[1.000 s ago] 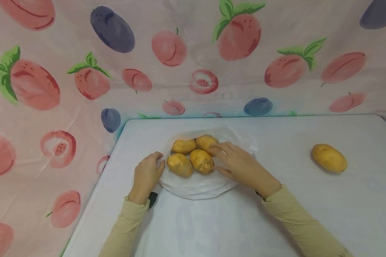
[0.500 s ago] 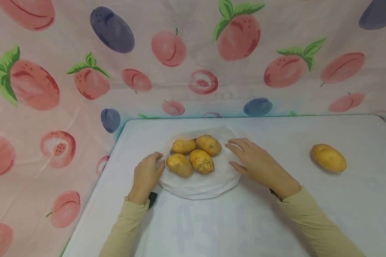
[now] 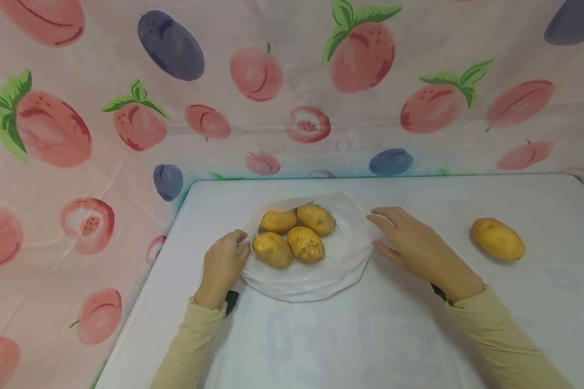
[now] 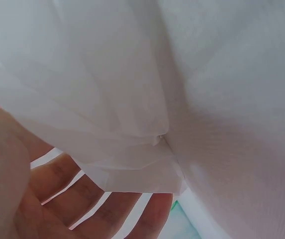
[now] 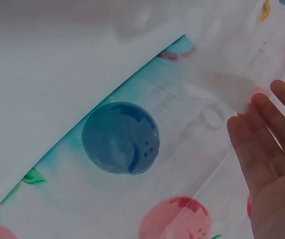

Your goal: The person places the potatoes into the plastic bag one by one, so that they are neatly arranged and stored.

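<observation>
Several yellow potatoes (image 3: 271,250) lie grouped on a thin, translucent white plastic bag (image 3: 299,283) with its mouth spread, left of the table's middle. My left hand (image 3: 223,267) holds the bag's left rim. In the left wrist view, the plastic bag (image 4: 102,99) hangs between the thumb and the fingers (image 4: 107,214), covering some of the fingertips. At the bag's right side is my right hand (image 3: 420,248), its fingers spread and relaxed. The right wrist view shows those fingers (image 5: 269,144) nearly straight, fingertips right at a sheer edge of the plastic.
A single potato (image 3: 497,239) lies on the white table (image 3: 540,324) at the right, beyond my right hand. Behind the table's back edge and along its left side hangs a fruit-print cloth (image 3: 355,108). A dark band (image 3: 231,301) shows at the left wrist.
My right hand has moved right, off the potatoes and out to the bag's right edge. The back right potato, partly covered before, now shows whole. My left hand has stayed put.
</observation>
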The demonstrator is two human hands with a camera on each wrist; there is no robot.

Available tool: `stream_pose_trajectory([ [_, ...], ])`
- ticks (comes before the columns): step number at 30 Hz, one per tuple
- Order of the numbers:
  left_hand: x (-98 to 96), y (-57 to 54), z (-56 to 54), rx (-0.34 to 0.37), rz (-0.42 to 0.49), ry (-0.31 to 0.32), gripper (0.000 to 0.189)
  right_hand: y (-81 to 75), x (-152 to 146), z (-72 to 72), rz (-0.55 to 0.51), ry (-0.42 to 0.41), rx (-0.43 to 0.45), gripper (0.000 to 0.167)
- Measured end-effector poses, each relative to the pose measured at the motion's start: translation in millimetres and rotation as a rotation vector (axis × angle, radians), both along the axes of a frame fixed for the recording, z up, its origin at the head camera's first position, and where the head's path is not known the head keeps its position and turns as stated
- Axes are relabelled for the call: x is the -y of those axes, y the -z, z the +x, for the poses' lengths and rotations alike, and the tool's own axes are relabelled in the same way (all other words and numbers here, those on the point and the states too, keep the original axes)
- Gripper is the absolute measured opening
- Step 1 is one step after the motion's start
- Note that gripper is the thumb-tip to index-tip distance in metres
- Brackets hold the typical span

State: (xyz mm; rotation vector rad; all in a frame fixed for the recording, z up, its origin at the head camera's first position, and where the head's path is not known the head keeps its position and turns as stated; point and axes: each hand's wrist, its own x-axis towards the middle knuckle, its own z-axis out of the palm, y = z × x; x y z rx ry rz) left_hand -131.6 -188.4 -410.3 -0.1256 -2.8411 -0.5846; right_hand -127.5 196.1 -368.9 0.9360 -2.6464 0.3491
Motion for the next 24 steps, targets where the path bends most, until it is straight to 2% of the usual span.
stream_pose_trajectory([
  [13, 0.2, -1.1, 0.0, -0.007, 0.001, 0.003, 0.021, -1.7, -29, -0.3, -0.020, -0.025, -0.107, 0.057],
  [24, -0.7, -1.7, 0.8, -0.009, 0.009, 0.000, 0.019, -0.1, -58, -3.5, -0.011, 0.020, -0.064, 0.059],
])
